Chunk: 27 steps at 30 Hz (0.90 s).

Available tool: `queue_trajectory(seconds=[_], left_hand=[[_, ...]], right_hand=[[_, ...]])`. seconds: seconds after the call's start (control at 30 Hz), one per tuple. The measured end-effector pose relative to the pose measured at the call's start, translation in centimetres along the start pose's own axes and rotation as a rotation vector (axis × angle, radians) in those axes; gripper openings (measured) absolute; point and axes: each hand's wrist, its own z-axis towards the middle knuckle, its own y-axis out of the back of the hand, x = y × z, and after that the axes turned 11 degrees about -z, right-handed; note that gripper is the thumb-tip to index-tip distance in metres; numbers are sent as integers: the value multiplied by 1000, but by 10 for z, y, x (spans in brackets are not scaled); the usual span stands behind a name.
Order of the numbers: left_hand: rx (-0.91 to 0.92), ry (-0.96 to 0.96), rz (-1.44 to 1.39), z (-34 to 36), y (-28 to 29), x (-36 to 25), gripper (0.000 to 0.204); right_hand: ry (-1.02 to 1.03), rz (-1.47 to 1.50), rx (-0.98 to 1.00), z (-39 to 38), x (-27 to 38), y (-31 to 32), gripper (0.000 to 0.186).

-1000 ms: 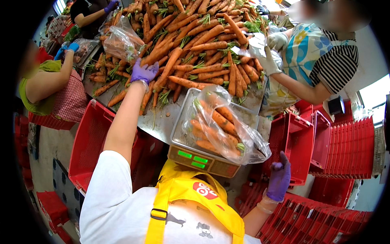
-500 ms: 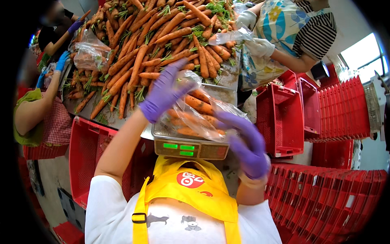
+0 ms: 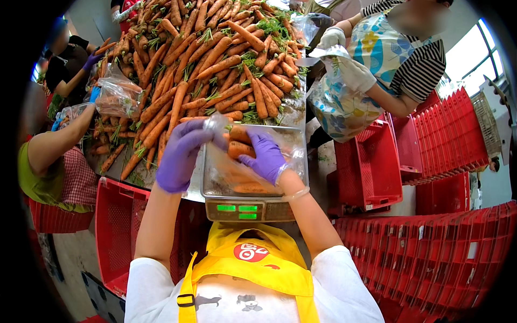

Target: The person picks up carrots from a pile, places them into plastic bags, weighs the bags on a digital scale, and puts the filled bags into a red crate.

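A clear plastic bag of carrots (image 3: pixel 242 171) lies on the metal pan of a weighing scale (image 3: pixel 299 183) in front of me. My left hand (image 3: pixel 179 157), in a purple glove, pinches the bag's gathered upper edge at the pan's far left corner; that edge is blurred. My right hand (image 3: pixel 265 156), also gloved in purple, is bent over the bag, thumb to the left, its fingers round the carrots at the bag's right part. Plastic partly covers the right fingertips. Beyond the scale rises a big heap of loose carrots (image 3: pixel 177 91), some with green tops.
Red crates (image 3: pixel 371 167) stand at the right, with a long stack (image 3: pixel 425 253) nearer me. Another red crate (image 3: pixel 116 231) is at my left. A co-worker in a flowered apron (image 3: pixel 344 86) handles a plastic bag at the right; others work along the left side.
My right hand has moved left and away from me, from the bag's right side onto the carrots. My left hand has drawn back left and nearer, with the bag edge in its fingers.
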Motion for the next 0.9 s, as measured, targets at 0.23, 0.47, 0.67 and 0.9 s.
queue_trajectory(seconds=[0.23,0.47,0.67,0.9], left_hand=[[-38,-244,156,-59,26,3,31],[-96,-200,-138,-72,26,30,39],[-24,207,-350,-71,19,24,49],[-127,154,-13,-72,16,21,47]], right_hand=[[-14,-130,137,-26,1,9,74],[-96,-28,210,-18,-4,16,67],[85,-287,146,-32,7,6,58],[238,-140,238,-51,20,10,39]])
